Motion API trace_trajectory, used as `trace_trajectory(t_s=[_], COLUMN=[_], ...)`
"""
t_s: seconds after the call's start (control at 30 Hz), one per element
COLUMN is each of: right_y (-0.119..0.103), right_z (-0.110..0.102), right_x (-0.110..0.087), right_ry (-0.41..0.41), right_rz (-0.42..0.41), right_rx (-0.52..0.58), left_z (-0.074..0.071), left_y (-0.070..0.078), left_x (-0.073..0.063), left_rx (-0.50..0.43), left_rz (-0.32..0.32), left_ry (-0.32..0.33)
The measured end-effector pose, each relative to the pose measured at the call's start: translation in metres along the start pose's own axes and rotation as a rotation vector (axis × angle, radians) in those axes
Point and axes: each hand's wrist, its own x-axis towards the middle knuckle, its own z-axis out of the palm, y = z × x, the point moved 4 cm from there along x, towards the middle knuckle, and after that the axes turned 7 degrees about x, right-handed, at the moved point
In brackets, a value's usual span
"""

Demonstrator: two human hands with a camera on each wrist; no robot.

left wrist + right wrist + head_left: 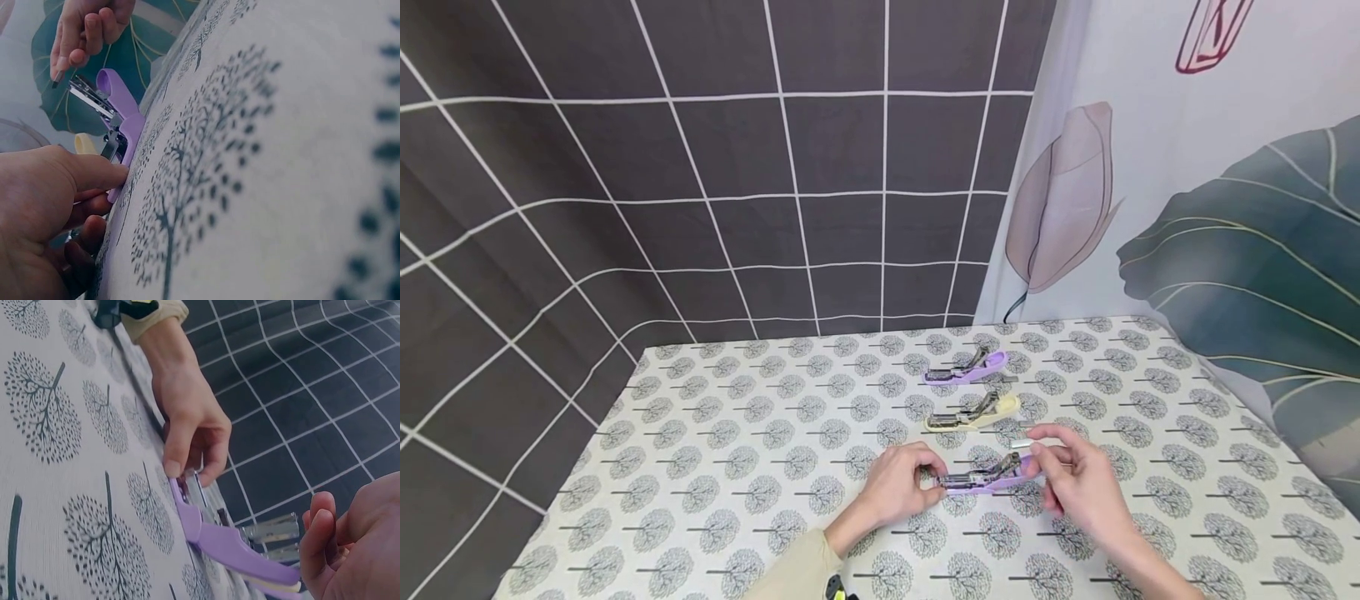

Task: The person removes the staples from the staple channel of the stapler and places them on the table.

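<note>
An opened purple stapler (973, 482) lies nearest me on the table, its metal magazine exposed. My left hand (898, 482) pinches the stapler's left end between thumb and fingers; the left wrist view shows the thumb (103, 172) against its purple body. By the other end, my right hand (1078, 475) pinches a small silver strip of staples (1021, 443) between thumb and forefinger, above the raised metal part. The strip appears only as a dark tip in the left wrist view. In the right wrist view the right fingers (320, 531) are partly seen, the strip hidden.
Behind the near stapler lie an opened yellow stapler (973, 414) and another opened purple stapler (964, 369), both pointing the same way. A tree-patterned cloth (737, 433) covers the table. A dark gridded curtain (722, 150) and a leaf-printed curtain (1247, 275) hang behind it.
</note>
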Motion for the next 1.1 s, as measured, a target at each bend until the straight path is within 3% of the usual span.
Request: trace_trajectory(t_s=[0.23,0.4,1.1], right_y=[0.009,0.012,0.036], right_z=[-0.015,-0.023,-0.034], right_x=[0.001,0.002,-0.002], right_ry=[0.018,0.04,0.039], right_rz=[0.074,0.082,0.174], right_rx=[-0.009,-0.034,-0.079], left_z=[0.0,0.0,0.0], left_y=[0.0,0.0,-0.001], left_x=[0.0,0.0,0.001], left_rx=[-0.004,-0.009,0.006], left_rz=[0.004,0.004,0.01], left_ry=[0.006,0.004,0.012])
